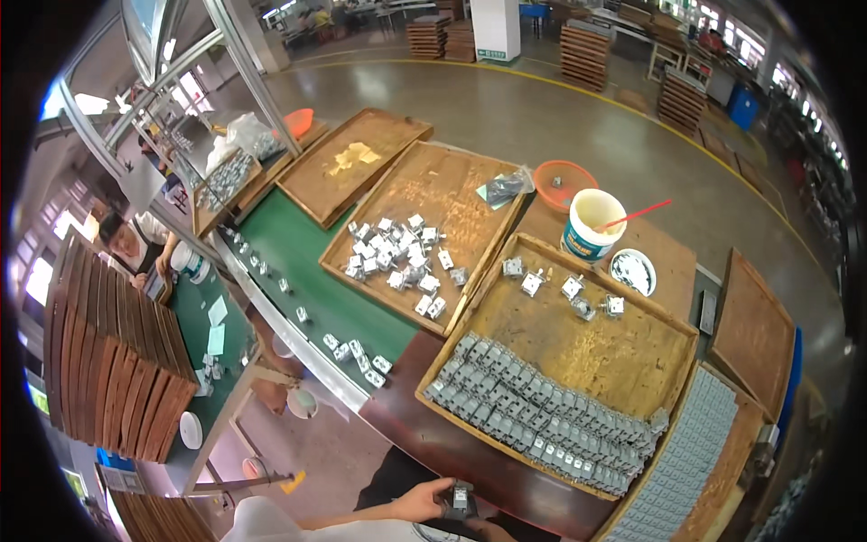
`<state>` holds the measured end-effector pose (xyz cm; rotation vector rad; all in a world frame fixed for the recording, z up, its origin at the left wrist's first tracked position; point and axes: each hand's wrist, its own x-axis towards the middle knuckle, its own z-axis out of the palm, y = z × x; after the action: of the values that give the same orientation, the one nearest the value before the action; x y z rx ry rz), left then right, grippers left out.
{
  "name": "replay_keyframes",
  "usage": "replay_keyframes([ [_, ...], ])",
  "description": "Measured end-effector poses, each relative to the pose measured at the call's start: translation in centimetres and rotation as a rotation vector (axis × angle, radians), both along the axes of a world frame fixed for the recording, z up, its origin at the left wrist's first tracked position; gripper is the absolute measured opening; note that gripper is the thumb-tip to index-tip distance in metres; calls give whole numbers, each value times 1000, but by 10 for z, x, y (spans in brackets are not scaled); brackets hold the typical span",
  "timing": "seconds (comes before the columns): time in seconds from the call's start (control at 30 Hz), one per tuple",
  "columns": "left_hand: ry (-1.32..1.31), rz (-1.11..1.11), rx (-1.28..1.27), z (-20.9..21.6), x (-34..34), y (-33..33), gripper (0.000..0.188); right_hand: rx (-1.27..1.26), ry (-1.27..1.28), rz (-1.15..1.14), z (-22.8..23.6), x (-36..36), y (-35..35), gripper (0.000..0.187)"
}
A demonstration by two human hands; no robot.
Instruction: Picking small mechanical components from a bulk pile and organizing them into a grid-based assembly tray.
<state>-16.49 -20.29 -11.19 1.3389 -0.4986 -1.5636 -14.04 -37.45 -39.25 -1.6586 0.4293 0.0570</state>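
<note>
My left hand is at the bottom edge, shut on a small grey and black component over the dark table edge. Only a sliver of my right hand shows just below the component, and its grip is hidden. Directly ahead lies a wooden tray with neat rows of several grey components along its near side and a few loose ones at its far side.
A second tray holds a pile of white-grey parts. A green conveyor belt carries parts on the left. A white bucket with a red stick, an orange bowl, stacked trays and a co-worker are nearby.
</note>
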Motion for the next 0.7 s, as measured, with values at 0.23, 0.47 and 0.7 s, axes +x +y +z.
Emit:
replay_keyframes([
  [0.23, -8, 38, 56, 19, 5, -6, 56, -255, -107, 263, 1, 48, -73, 47],
  [0.47, -334, -31, -48, 52, 15, -12, 56, -472, -164, 445, 40, 52, -82, 47],
  [0.7, -220, 179, -102, 42, 18, 4, 58, -668, -99, 452, 49, -24, -67, 46],
])
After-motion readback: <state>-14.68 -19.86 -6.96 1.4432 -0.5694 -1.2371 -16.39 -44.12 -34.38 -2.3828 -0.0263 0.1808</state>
